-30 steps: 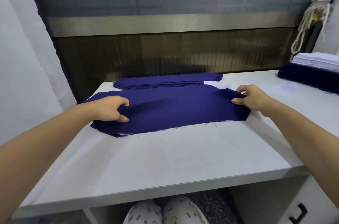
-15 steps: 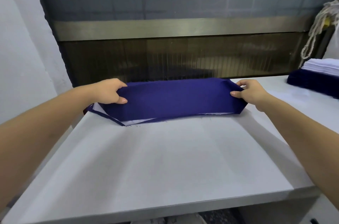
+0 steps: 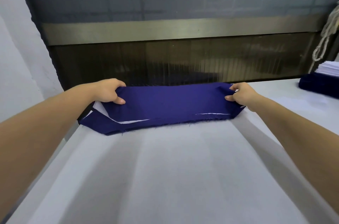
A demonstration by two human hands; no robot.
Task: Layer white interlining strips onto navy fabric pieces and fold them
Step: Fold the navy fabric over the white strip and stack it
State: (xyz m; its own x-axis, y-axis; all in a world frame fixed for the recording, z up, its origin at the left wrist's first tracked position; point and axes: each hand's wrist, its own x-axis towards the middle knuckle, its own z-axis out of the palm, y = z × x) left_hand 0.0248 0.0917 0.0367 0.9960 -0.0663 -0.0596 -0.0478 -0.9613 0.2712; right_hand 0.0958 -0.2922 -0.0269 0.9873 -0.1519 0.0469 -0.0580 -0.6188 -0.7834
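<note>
Left hand (image 3: 107,91) and right hand (image 3: 242,94) pinch ends of folded navy fabric piece (image 3: 165,102) stretched between fingers; white interlining strip (image 3: 132,121) peeks below fingers. This fold nearly done; stack of navy and white pieces (image 3: 320,81), right of right fingers, likely awaits.

Fabric piece (image 3: 165,102) at far edge of table (image 3: 165,178) — interlining strip (image 3: 132,121) inside its fold, stack (image 3: 319,86) far right.

- Soft, even indoor light; the white table (image 3: 183,178) is bright, with no harsh glare.
- Faint, blurry-edged shadows lie on the table beside both forearms, darker by the right one.
- A dull sheen runs along the metal band (image 3: 183,29) behind; the panel below it is dark, with smeared reflections.
- The navy fabric (image 3: 170,102) looks fairly sharp; the near forearms look soft.
- Wide-angle distortion bends the table edges and stretches the corners.
</note>
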